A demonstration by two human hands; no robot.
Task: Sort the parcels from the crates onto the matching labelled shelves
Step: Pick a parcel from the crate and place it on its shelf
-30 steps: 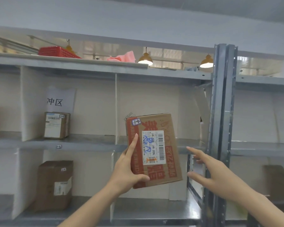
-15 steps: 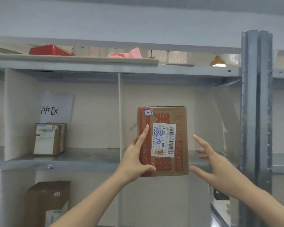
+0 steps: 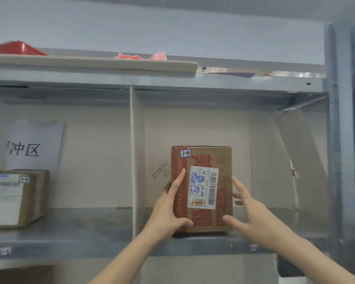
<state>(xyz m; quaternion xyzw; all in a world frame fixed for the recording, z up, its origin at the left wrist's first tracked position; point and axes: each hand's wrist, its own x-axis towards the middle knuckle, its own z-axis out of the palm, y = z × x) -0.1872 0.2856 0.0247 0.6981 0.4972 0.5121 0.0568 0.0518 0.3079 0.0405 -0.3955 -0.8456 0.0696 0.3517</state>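
Raised since earlier: red-printed brown cardboard box point(image 3: 205, 189), rectangular, now stands on grey metal shelf point(image 3: 90, 228), right of flat divider point(image 3: 136, 160). Left hand point(image 3: 168, 214) fingers grip its edge; right hand point(image 3: 252, 214) fingers spread straight, touching.

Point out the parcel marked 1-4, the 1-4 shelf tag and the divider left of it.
parcel marked 1-4 point(image 3: 203, 187), head view, on the white shipping label on its front.
1-4 shelf tag point(image 3: 254, 247), head view, on the middle of the small white sticker.
divider point(image 3: 136, 150), head view, mid-height on the upright panel.

Grey metal shelf point(image 3: 90, 228), parcel point(image 3: 223, 160) upright right bay, box point(image 3: 14, 198) left bay
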